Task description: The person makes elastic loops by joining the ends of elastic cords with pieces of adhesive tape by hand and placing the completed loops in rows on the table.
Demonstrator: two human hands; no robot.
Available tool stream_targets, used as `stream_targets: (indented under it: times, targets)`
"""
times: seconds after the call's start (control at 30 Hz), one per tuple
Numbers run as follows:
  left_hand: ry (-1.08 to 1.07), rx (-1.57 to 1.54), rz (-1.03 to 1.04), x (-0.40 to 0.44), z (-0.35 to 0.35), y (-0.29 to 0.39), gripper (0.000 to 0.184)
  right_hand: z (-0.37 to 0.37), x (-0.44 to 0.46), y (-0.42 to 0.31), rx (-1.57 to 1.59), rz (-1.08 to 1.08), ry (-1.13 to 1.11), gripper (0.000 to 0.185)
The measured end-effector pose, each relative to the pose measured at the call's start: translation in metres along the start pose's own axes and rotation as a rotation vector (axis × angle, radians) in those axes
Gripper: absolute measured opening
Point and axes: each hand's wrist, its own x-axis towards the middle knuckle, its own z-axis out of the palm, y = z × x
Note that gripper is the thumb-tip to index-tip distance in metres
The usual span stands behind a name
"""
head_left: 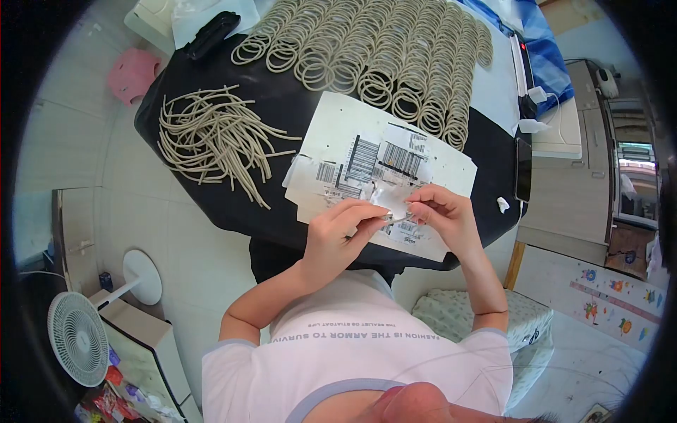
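Over the lower part of a white board with barcode labels [321, 148], my left hand [345, 229] and my right hand [441, 215] are close together. Both hands are closed in a pinch on a short beige cord [399, 220] held between them. A small white piece [389, 197] lies on the board just beyond the fingertips. To the left of the board is a loose pile of beige cords [211, 137]. Many beige rings [381, 42] lie in overlapping rows beyond the board.
The black-covered table [233, 211] has its near edge by my body. A black case [214, 34] lies at the far left, a phone [522, 169] at the right edge, and a white scrap [502, 204] near it. A fan [79, 338] stands at lower left.
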Motion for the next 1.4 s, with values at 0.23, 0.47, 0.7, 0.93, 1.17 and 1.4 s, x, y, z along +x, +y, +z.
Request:
stream_targets:
  times: [0.23, 0.47, 0.7, 0.93, 1.17, 1.4]
  targets:
    - [0.028, 0.008, 0.065, 0.002, 0.002, -0.003, 0.016, -0.002, 0.000, 0.003, 0.137, 0.061, -0.028, 0.014]
    - [0.030, 0.027, 0.079, 0.002, 0.003, -0.004, 0.014, -0.001, 0.001, 0.010, 0.003, -0.018, -0.009, 0.011]
    - [0.022, 0.032, 0.083, 0.001, 0.004, -0.007, 0.013, 0.012, 0.002, 0.000, -0.542, -0.331, 0.088, 0.015]
    - [-0.002, 0.036, 0.064, -0.001, 0.003, -0.008, 0.014, 0.013, -0.001, -0.005, -0.515, -0.312, 0.145, 0.011]
    - [-0.001, 0.046, 0.077, -0.001, 0.002, -0.007, 0.013, 0.013, 0.001, -0.001, -0.502, -0.262, 0.110, 0.010]
    - [0.017, 0.029, 0.072, 0.000, 0.003, -0.005, 0.012, 0.009, 0.002, 0.005, -0.398, -0.226, 0.088, 0.011]
